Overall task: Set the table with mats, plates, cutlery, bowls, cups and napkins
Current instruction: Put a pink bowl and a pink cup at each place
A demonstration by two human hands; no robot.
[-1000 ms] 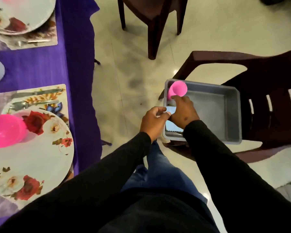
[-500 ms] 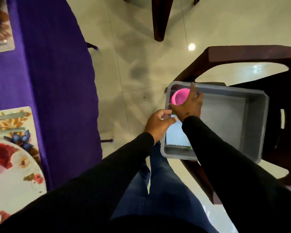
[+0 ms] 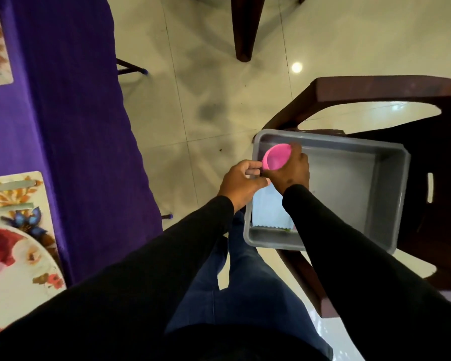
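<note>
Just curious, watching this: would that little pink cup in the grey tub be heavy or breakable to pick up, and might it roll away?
The pink cup looks like thin plastic, so probably light and unlikely to shatter. The right hand lifts it with a fingers-only grip, which suggests little weight. Its round shape means it would likely roll if laid sideways in the grey tub.

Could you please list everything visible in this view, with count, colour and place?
cup: one, pink, held over the tub's near-left corner
tub: one, grey, on the chair seat
napkin: one, pale, inside the tub
chair: one, dark brown, right
chair leg: one, dark brown, top centre
tablecloth: one, purple, left
placemats: two, floral, left edge
plate: one, white with flowers, lower left
left hand: one, curled beside the cup
right hand: one, grips the cup
</note>
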